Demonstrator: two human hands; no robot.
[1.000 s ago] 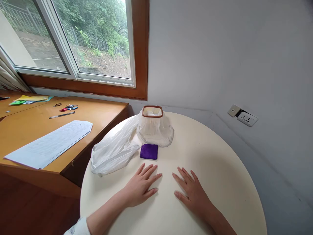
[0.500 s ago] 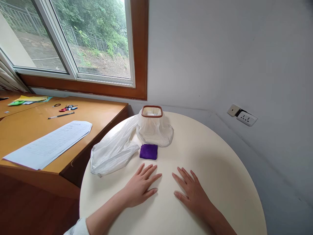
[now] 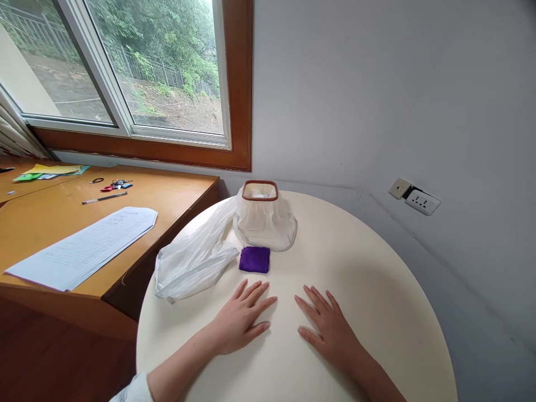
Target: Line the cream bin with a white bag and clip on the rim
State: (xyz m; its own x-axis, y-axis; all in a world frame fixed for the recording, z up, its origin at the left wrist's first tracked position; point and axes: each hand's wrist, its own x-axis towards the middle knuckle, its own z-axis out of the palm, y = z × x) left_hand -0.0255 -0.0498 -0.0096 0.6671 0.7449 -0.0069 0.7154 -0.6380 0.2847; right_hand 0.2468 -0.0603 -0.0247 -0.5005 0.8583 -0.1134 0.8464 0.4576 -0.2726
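My left hand (image 3: 243, 318) lies flat on the round cream table (image 3: 368, 245), fingers spread, holding nothing. Just beyond its fingertips is a folded purple cloth (image 3: 254, 260). My right hand (image 3: 324, 321) rests palm down to the right, also with its fingers apart and nothing in it. Behind the cloth stands a small bin with a brown rim (image 3: 260, 191), draped in a white translucent plastic bag (image 3: 266, 223). A loose white plastic bag (image 3: 192, 265) trails over the table to the left of the cloth; whether it joins the draped one I cannot tell.
A wooden desk (image 3: 184, 187) adjoins on the left, bearing paper sheets (image 3: 87, 245), a pen (image 3: 104, 197), keys (image 3: 119, 184) and coloured papers (image 3: 50, 171). The wall (image 3: 335, 100) behind the table has a socket (image 3: 422, 202). A window (image 3: 159, 72) is at the upper left.
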